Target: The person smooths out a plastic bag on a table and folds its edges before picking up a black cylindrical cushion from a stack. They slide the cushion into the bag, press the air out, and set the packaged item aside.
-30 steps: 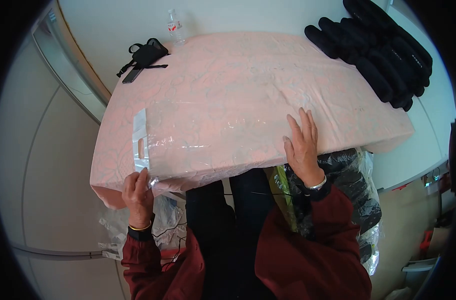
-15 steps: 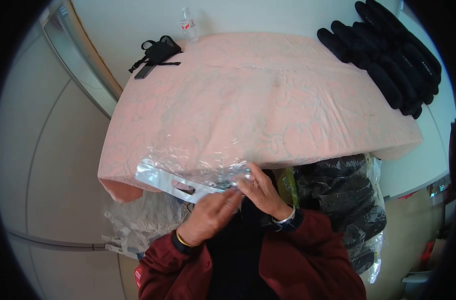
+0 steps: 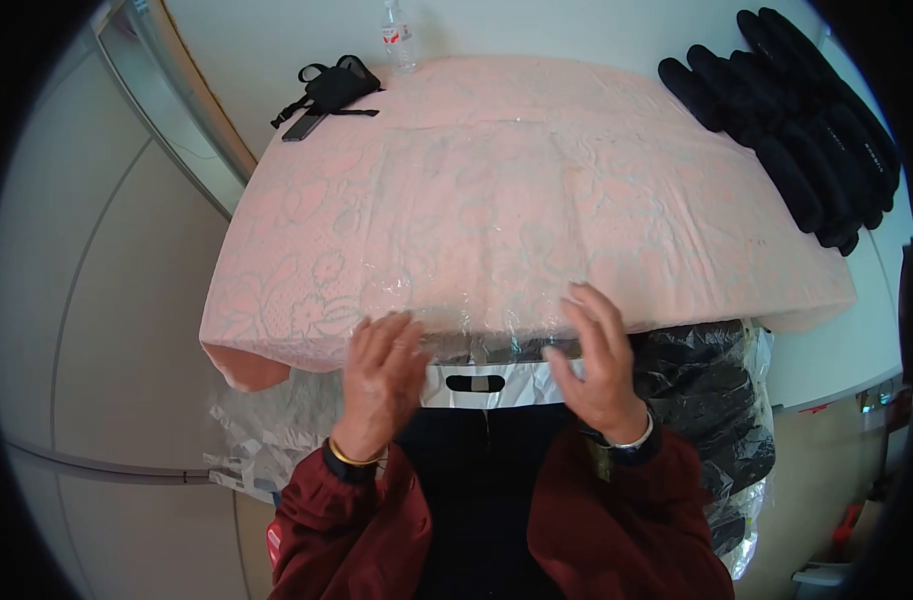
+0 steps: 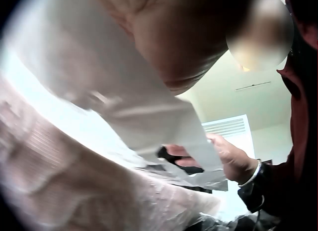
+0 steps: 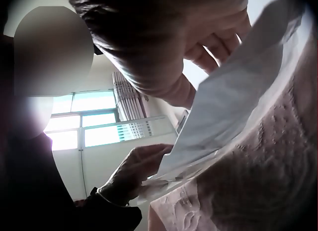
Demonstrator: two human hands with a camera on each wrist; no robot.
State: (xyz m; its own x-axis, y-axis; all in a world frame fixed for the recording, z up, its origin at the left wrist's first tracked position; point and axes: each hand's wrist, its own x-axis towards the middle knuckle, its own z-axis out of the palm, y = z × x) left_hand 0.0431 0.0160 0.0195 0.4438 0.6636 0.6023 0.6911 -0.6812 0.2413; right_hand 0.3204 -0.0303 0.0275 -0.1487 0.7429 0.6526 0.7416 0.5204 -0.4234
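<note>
A clear plastic bag (image 3: pixel 467 220) lies spread flat on the pink tablecloth (image 3: pixel 277 260). Its white-silver top strip (image 3: pixel 517 388), with an oval handle hole, hangs past the table's near edge toward the person's lap. My left hand (image 3: pixel 380 375) is over the strip's left end, fingers loosely bent and somewhat blurred. At the right end is my right hand (image 3: pixel 602 375), its thumb and fingers spread apart. The strip (image 4: pixel 154 116) passes close below the palm in the left wrist view. In the right wrist view the strip (image 5: pixel 218 116) slants beside the fingers.
At the back left stand a water bottle (image 3: pixel 399 42) and a black strapped pouch (image 3: pixel 342 85), with a phone (image 3: pixel 305 125) beside it. Black padded pieces (image 3: pixel 807 140) are piled back right. Plastic-wrapped black items (image 3: pixel 707 400) sit below the table's right front, clear plastic (image 3: pixel 277 425) below its left.
The bag has turned from lying sideways, strip at the left, to having its strip toward the person. My left hand has let go of it, and both hands have moved apart since half a second ago.
</note>
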